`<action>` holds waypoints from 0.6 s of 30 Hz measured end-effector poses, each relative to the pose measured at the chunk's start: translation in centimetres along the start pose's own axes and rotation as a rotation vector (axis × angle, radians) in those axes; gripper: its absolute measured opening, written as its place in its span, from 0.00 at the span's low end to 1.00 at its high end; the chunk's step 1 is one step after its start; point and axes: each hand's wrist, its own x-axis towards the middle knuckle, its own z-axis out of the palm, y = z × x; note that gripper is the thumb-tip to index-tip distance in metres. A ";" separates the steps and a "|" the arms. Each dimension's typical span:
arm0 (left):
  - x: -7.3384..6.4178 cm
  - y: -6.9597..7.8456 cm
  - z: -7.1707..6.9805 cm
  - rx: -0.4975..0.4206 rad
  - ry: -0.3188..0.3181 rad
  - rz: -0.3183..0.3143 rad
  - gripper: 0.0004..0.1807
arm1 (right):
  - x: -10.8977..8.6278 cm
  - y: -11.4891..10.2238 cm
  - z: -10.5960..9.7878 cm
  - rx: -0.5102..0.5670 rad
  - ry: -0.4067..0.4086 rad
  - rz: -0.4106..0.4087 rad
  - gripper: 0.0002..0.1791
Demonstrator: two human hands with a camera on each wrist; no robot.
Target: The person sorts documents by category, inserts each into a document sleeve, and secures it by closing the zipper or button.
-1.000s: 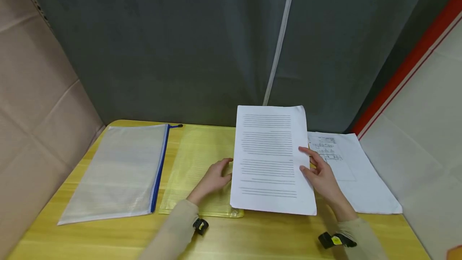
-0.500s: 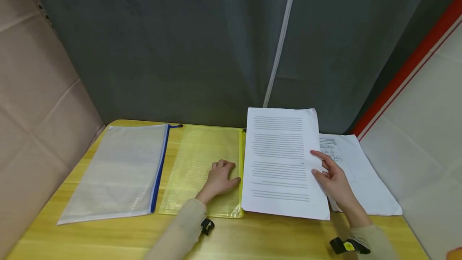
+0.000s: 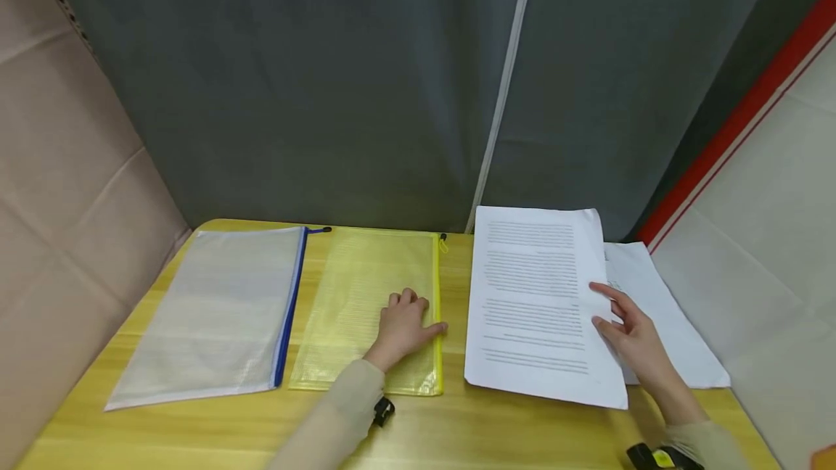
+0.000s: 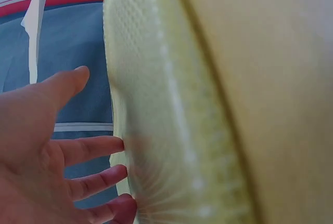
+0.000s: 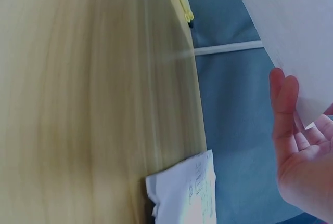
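- The right hand (image 3: 636, 343) pinches the right edge of the printed document (image 3: 532, 296) between thumb and fingers.
- The left hand (image 3: 401, 325) is spread out, its fingertips touching the yellow mesh zip pouch (image 3: 353, 281) and its thumb standing apart from them; it grips nothing.
- The printed document is held up off the wood-grain table (image 3: 418, 441), as the right wrist view shows, with its lines of text facing the head camera; I cannot tell how many sheets it has.
- Half a second ago the document stood right against the pouch's zip edge; it has since shifted to the right, and a strip of table now shows between them.
- A second ago it overlapped the pouch, and the left hand was at its left edge.
- The yellow zipper pull (image 3: 443, 244) at the pouch's far corner is now uncovered.
- The document now hides more of the white paper with a drawing (image 3: 673, 325) lying on the table to the right; most of that drawing is out of sight in the head view.
- The clear blue-zip pouch (image 3: 209, 318) lies unmoved at the left, just beside the yellow one.
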 end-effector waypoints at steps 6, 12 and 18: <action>0.0 0.4 0.0 0.010 0.007 -0.018 0.33 | -0.2 1.2 -0.6 0.021 -0.006 0.019 0.28; 0.2 0.6 0.3 0.048 0.008 -0.037 0.38 | -0.2 1.7 -0.8 0.036 -0.008 0.051 0.29; 0.2 0.5 0.6 0.101 0.011 -0.023 0.37 | -0.5 2.0 -0.8 0.058 -0.014 0.061 0.28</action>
